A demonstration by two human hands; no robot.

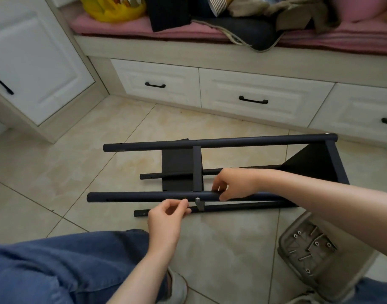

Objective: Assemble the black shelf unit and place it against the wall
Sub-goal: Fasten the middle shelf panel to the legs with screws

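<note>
Fingers [221, 187] of the right hand [236, 184] grip the matte black tubular metal shelf frame [254, 140] on glossy beige floor tiles [56, 172]; the left hand [166, 218] pinches, contents unclear.

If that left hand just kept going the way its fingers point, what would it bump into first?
Probably the grey metal piece hanging from the black tube, just past the fingers of the left hand, though depth is unclear.
</note>
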